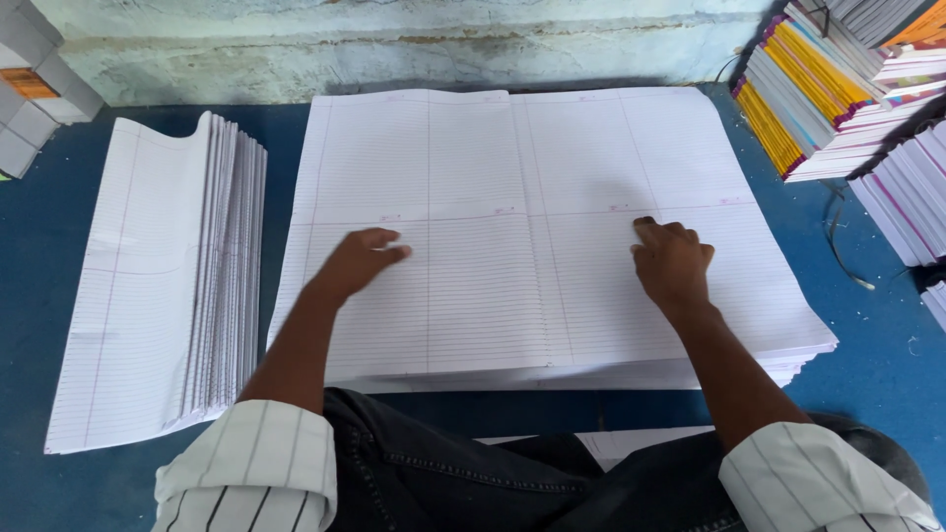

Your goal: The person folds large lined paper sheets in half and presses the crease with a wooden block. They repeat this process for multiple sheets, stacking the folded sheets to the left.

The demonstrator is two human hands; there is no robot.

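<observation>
At the far left of the frame a folded stack of ruled sheets [158, 286] lies fanned on the blue table [39, 246]. My left hand [357, 261] rests loosely open on the big stack of ruled paper [522, 158] in the centre, gripping nothing. That stack's long axis runs left to right, under both palms. My right hand [673, 264] presses flat on it, fingers together. In the upper right, bound notebooks [803, 103] with yellow and purple edges are piled.
</observation>
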